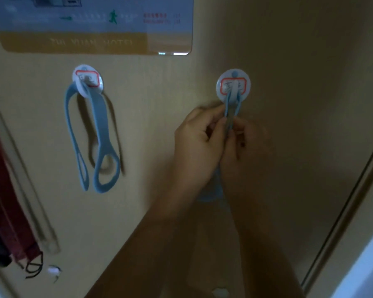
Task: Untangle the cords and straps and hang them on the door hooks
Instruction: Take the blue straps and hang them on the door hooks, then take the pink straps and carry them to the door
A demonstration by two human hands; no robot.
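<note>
Two round white hooks with red-bordered labels are stuck on the beige door. From the left hook (86, 80) hangs a light-blue strap (99, 134) with loops at its lower ends. A second light-blue strap (229, 106) is looped over the right hook (234, 86). My left hand (197, 138) and my right hand (238, 143) both pinch this strap just below the hook. Its lower part (211, 194) drops behind my hands and forearms, mostly hidden.
A hotel evacuation sign (95, 24) is fixed above the hooks. At the left edge hang a dark red strap (7, 211) with black cord ends and a clear strap (30, 190). The door's edge and frame (342, 211) run down the right side.
</note>
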